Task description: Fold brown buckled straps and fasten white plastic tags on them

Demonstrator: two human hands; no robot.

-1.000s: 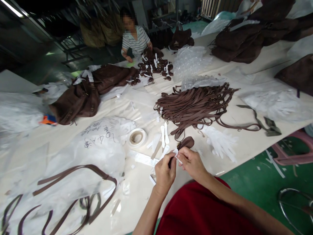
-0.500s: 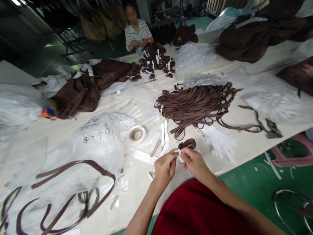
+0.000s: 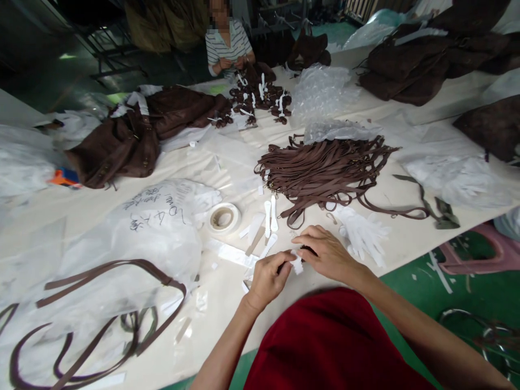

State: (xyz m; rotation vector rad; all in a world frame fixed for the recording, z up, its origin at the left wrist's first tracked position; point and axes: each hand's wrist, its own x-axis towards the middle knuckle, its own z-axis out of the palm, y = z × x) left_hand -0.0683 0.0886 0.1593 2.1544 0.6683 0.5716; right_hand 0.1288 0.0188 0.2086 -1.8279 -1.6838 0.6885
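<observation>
Close to the table's near edge, my two hands meet over a small white strip (image 3: pixel 298 265) with a notched edge. My left hand (image 3: pixel 268 277) is closed, pinching the strip between thumb and fingertips. My right hand (image 3: pixel 327 253) is closed over a rolled dark brown strap (image 3: pixel 309 249), its thumb beside the white strip; most of the roll is hidden beneath the fingers. Just beyond my left hand lie loose white notched strips (image 3: pixel 267 219). Past both hands is a heap of long brown straps (image 3: pixel 325 168) with metal clips.
A tape roll (image 3: pixel 224 218) lies left of the strips, white gloves (image 3: pixel 363 230) to the right. A marked plastic bag (image 3: pixel 162 233) and loose straps (image 3: pixel 174 281) cover the left. Bubble wrap (image 3: pixel 323 95) and brown bags (image 3: pixel 117 146) lie farther back. A co-worker (image 3: pixel 228 46) sits opposite.
My right hand has turned palm-down over the strap roll, which stuck out beyond the fingers before. The white strip now hangs lower between my hands. The view has shifted slightly.
</observation>
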